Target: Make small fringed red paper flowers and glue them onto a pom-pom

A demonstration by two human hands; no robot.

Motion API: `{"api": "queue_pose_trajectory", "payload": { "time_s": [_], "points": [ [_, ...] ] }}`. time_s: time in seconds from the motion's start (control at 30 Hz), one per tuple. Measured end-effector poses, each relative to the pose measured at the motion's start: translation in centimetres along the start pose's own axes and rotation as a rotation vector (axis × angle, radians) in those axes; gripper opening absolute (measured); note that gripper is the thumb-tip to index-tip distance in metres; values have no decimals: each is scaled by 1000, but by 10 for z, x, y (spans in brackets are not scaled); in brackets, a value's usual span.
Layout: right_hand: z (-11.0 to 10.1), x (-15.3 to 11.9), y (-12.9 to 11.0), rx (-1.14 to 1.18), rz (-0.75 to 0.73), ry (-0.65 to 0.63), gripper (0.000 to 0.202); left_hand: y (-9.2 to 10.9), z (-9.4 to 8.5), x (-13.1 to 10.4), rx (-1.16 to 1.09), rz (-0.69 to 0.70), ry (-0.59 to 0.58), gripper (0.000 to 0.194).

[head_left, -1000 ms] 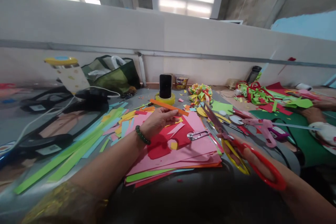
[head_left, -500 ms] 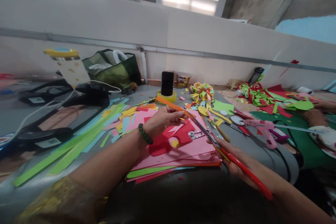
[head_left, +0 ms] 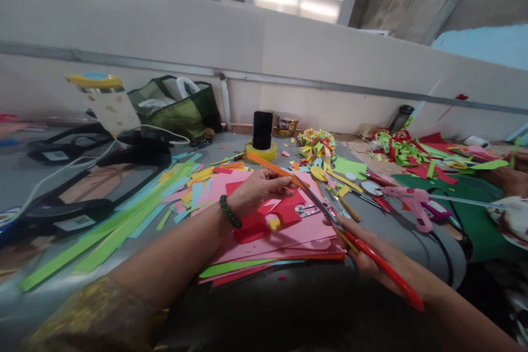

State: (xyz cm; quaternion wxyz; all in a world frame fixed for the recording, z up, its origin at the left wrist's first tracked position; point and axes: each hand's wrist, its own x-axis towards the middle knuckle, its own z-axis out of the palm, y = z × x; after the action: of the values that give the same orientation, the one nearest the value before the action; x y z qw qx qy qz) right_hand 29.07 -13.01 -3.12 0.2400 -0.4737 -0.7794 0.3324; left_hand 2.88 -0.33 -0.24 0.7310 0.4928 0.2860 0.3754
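Between the thumb and fingers of my left hand (head_left: pixel 260 192) is an orange paper strip (head_left: pixel 264 163), slanting down to the right. My right hand (head_left: pixel 371 247) grips red-handled scissors (head_left: pixel 381 267), whose blades point up and left to the strip's near end. A thin yellow piece also shows by the right fingers; its kind is unclear. Under both hands lies a stack of pink paper sheets (head_left: pixel 256 247), topped by red paper (head_left: pixel 249 231) with a small yellow piece (head_left: pixel 274 224) on it. The left fingertips partly overlap the strip.
Long green strips (head_left: pixel 103 225) and coloured scraps spread to the left. A phone (head_left: pixel 262 130) stands on a yellow tape roll (head_left: pixel 260 152) behind. At right are a pink glue gun (head_left: pixel 412 203) and a co-worker's hand (head_left: pixel 505 181). A paper pompom (head_left: pixel 317 146) sits further back.
My hands, the orange strip and the scissors hold almost the same place. At the far right, the co-worker's hand has moved rightward with a green paper piece.
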Motion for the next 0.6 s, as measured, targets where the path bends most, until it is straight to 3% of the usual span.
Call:
{"api": "queue_pose_trajectory", "payload": {
  "time_s": [0.6],
  "points": [
    [-2,-2,-1,-27,6,23,77,0,1,1,1,5,34,19]
  ]
}}
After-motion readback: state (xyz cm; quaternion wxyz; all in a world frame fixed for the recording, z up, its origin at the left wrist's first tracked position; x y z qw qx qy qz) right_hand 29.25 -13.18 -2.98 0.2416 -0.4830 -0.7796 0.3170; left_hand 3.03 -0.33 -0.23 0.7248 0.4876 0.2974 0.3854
